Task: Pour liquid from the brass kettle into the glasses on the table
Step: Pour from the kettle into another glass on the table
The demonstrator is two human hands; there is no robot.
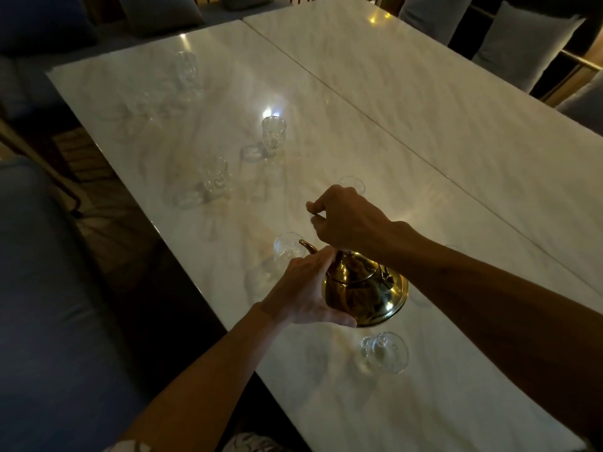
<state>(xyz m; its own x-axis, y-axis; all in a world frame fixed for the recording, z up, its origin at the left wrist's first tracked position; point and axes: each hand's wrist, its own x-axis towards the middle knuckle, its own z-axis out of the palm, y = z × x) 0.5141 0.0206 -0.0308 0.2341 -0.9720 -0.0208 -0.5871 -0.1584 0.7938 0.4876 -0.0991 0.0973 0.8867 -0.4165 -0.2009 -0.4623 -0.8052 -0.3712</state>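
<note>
1. The brass kettle [365, 288] is at the near middle of the marble table [440, 197], tilted so that its spout points left at a glass [287, 246] just beside the spout's tip.
2. The left hand [305, 288] cups the kettle's left side, with the fingers along its shoulder and the thumb under its base.
3. The right hand [346, 216] is directly above the kettle with its fingers curled. The dim light hides whether it grips the handle.
4. A second glass [385, 352] stands near the kettle on the person's side, and a third [354, 183] shows just beyond the right hand.
5. Further out to the left are more clear glasses, one of them a tall glass [274, 133] beside a bright reflection.
6. A blue seat [49, 305] runs along the table's left edge, and grey cushions [522, 44] sit at the far right.
</note>
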